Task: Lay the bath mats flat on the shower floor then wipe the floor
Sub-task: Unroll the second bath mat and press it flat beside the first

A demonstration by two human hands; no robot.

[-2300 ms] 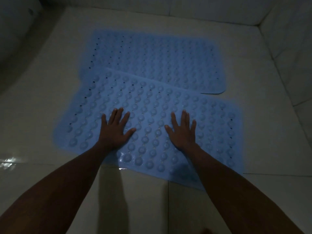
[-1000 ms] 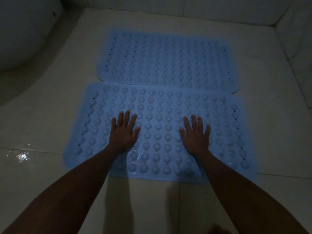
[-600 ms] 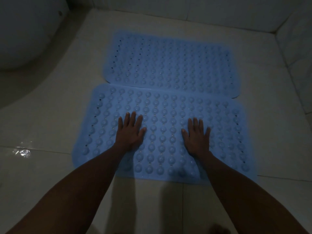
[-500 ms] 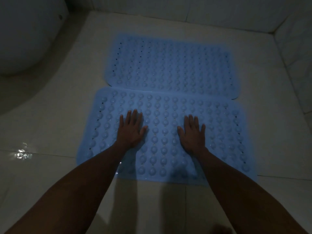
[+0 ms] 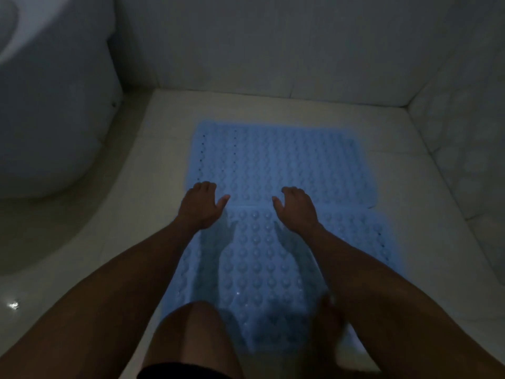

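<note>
Empty, loosely curled left hand (image 5: 201, 206) and right hand (image 5: 295, 207) above two blue bath mats (image 5: 276, 165), long axes side to side across the shower floor (image 5: 396, 149).

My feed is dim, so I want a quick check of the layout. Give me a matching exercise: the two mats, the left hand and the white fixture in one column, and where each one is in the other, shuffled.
Things:
1. far mat
2. near mat
3. left hand
4. white fixture

Places:
A. at the left edge of the view, beside the floor
B. closest to the back wall
C. over the seam between the mats, on its left part
D. under the forearms, reaching toward the knee

Pairs: 1-B, 2-D, 3-C, 4-A
</note>
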